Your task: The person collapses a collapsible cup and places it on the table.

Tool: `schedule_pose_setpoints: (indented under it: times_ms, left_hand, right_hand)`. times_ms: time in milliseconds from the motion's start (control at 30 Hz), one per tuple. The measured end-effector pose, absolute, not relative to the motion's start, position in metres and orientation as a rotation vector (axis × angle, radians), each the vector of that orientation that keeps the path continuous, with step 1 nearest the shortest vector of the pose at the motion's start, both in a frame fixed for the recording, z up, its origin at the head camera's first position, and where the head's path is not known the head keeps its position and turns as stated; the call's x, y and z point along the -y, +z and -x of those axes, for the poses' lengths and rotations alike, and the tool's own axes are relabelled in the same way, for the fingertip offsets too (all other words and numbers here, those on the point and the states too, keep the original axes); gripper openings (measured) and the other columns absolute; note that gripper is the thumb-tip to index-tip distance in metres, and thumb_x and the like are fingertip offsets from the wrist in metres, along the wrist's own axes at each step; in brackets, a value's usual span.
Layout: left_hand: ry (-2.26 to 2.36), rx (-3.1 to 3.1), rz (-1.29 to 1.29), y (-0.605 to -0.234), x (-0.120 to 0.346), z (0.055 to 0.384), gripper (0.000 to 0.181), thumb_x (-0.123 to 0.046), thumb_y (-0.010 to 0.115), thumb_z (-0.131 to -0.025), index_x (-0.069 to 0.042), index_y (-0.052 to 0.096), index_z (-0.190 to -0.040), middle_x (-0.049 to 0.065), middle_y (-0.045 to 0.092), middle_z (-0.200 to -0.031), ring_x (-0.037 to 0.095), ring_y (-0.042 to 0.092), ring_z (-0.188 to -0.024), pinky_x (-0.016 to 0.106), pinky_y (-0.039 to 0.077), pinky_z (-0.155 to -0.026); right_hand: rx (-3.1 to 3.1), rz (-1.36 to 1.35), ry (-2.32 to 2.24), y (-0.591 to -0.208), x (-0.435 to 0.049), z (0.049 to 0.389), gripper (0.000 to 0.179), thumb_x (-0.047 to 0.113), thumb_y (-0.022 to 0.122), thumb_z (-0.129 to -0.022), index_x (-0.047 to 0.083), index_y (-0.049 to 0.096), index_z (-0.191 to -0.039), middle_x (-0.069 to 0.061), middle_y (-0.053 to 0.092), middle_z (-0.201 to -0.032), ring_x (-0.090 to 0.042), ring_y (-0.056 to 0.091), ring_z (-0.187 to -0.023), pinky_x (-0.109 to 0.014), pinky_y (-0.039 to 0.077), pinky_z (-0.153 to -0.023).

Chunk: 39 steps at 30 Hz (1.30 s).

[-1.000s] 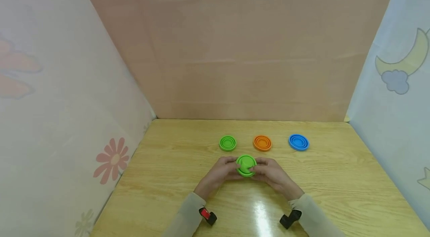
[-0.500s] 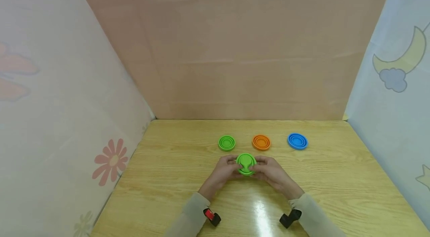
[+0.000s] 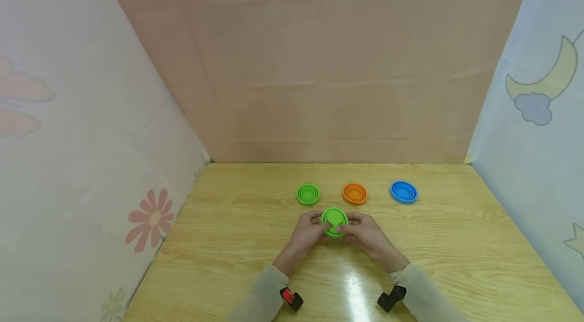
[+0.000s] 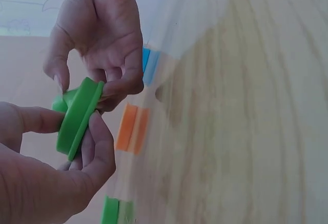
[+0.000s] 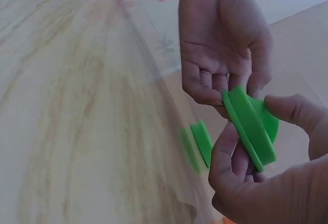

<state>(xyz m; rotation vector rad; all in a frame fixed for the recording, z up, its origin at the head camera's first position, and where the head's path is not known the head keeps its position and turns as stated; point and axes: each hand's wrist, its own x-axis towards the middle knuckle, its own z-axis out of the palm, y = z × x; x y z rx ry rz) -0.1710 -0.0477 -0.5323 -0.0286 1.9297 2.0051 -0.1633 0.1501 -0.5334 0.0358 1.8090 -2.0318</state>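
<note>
Both hands hold a round green collapsible cup (image 3: 334, 220), lifted over the table and tipped toward the head camera. My left hand (image 3: 306, 230) grips its left rim with thumb in front and fingers behind. On the opposite side my right hand (image 3: 368, 235) pinches it the same way. Both thumbs press close together at the lower part of the raised centre, which bulges out toward them in the left wrist view. Beyond the hands lie a flat green collapsible cup (image 3: 307, 194), an orange one (image 3: 355, 193) and a blue one (image 3: 403, 192), in a row.
The wooden table (image 3: 228, 241) ends at a brown paper-like backdrop (image 3: 337, 83). Pale printed walls flank it, with flowers at left and a moon at right. Black straps (image 3: 292, 298) with small blocks sit on the sleeves.
The hands keep their hold on the green cup. Both thumbs have shifted slightly on its centre, whose visible outline has changed. The left forearm has moved a little to the right.
</note>
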Motion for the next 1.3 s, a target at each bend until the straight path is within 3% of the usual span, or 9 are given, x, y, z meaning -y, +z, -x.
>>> schedule_pose_setpoints:
  times_ms: [167,467,867,1100,1300]
  left_hand:
    - [1.956,-2.01,0.046,-0.531,0.044,0.168,0.042,-0.002,0.068,-0.097,0.007,0.061,-0.137,0.018,0.071,-0.115,0.018,0.074,-0.092,0.037,0.068,-0.084]
    - [1.92,-1.958,-0.063,-0.534,0.046,0.168,0.048,-0.01,0.07,-0.099,0.006,0.058,-0.143,0.017,0.075,-0.12,0.021,0.076,-0.102,0.039,0.067,-0.088]
    - [1.956,-1.959,-0.081,-0.536,0.05,0.167,0.042,-0.013,0.071,-0.101,0.004,0.062,-0.139,0.017,0.071,-0.115,0.017,0.075,-0.095,0.038,0.068,-0.087]
    - [1.966,-1.95,-0.091,-0.535,0.054,0.17,0.04,-0.01,0.072,-0.099,0.004,0.064,-0.136,0.016,0.071,-0.108,0.014,0.073,-0.09,0.04,0.068,-0.087]
    - [1.951,-1.927,-0.069,-0.536,0.057,0.172,0.04,-0.01,0.073,-0.099,0.001,0.066,-0.137,0.015,0.074,-0.104,0.015,0.075,-0.087,0.037,0.068,-0.085]
  right_hand:
    - [-1.864,-0.087,-2.03,-0.533,-0.146,0.162,0.059,0.004,0.07,-0.094,-0.015,0.047,-0.144,-0.012,0.072,-0.116,-0.013,0.073,-0.099,-0.032,0.066,-0.089]
    - [-1.944,-0.152,-2.003,-0.534,-0.146,0.161,0.055,0.0,0.069,-0.092,-0.013,0.05,-0.143,-0.018,0.069,-0.121,-0.015,0.072,-0.098,-0.033,0.066,-0.086]
    - [-2.022,-0.131,-1.949,-0.532,-0.147,0.159,0.05,-0.001,0.07,-0.09,-0.012,0.055,-0.136,-0.016,0.07,-0.112,-0.016,0.07,-0.092,-0.033,0.066,-0.081]
    - [-1.909,-0.009,-1.955,-0.536,-0.158,0.163,0.056,0.006,0.076,-0.093,-0.013,0.052,-0.14,-0.011,0.074,-0.114,-0.014,0.073,-0.098,-0.031,0.066,-0.087]
    - [-1.833,0.005,-1.987,-0.537,-0.161,0.164,0.055,0.014,0.071,-0.1,-0.015,0.05,-0.141,-0.011,0.072,-0.121,-0.015,0.073,-0.104,-0.036,0.065,-0.094]
